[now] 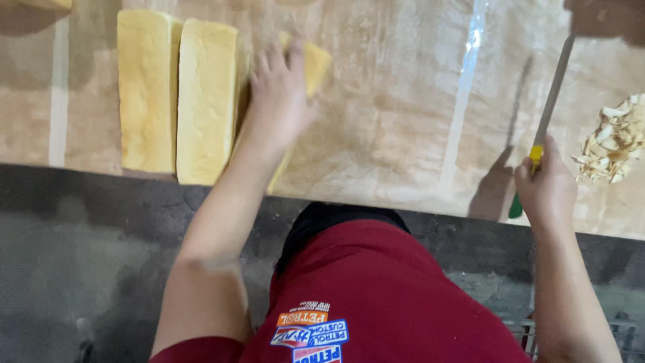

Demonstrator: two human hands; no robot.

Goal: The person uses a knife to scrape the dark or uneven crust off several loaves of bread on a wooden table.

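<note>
Pale floury worktop [403,121] above dark grey concrete floor [80,269]

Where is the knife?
In the head view, the knife is far right, held upright in the right hand, beside the crust scraps.

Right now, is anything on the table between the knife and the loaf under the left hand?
Nothing visible. The table lies bare between the knife in the right hand and the loaf under the left hand. The scraps sit right of the knife.

Pale yellow loaves [205,101]: three. Long knife [549,107]: one. Heap of crust trimmings [615,141]: one.
</note>
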